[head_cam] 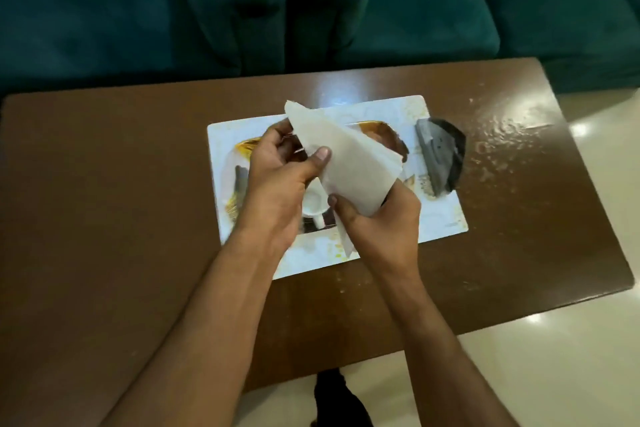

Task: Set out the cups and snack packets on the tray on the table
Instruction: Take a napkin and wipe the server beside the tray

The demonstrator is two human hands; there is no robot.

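A white rectangular tray (446, 215) lies on the brown table (104, 184). Above its middle, my left hand (277, 180) and my right hand (377, 225) both grip a white paper napkin (346, 159), folded into a rough triangle. Under my hands a white cup (313, 201) stands on the tray, mostly hidden. Gold-rimmed shapes (384, 135) show behind the napkin; I cannot tell what they are. A dark grey snack packet (440, 156) lies at the tray's right edge, partly over the table.
A dark green sofa (311, 3) runs along the table's far side. Pale shiny floor (554, 374) shows to the right and below. A dark shoe (332, 392) is at the table's near edge.
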